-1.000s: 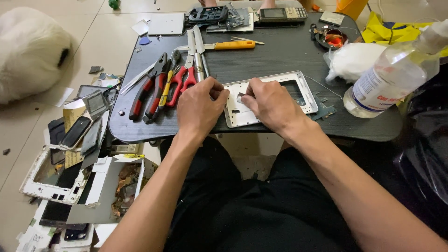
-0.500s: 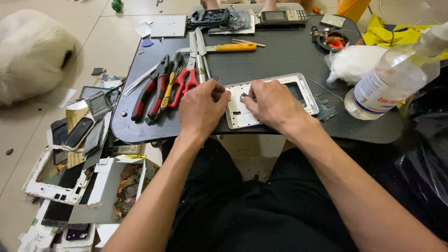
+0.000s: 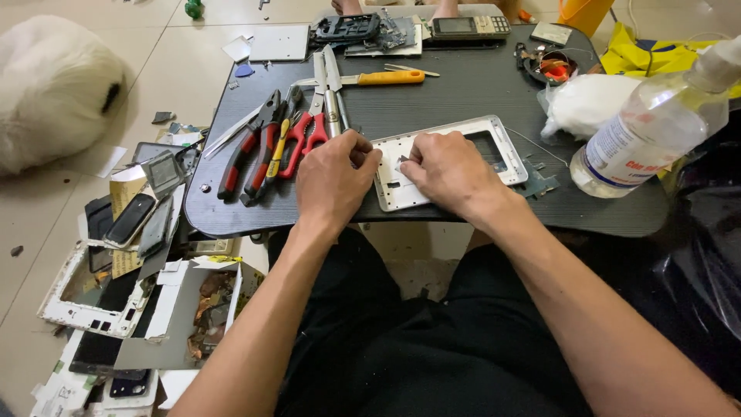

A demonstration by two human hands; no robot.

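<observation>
Dark table [image 3: 463, 85]: both hands curled on white frame [image 3: 505, 150].

The white tablet frame [image 3: 448, 158] looks like matt plastic on the dark, wood-grained counter [image 3: 463, 93]; beside the frame, pliers [image 3: 247, 147] show glossy red rubber grips and dull metal.

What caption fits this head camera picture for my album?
Two bare hands, left hand and right hand, press on a white phone frame beside red pliers on a dark table.
</observation>
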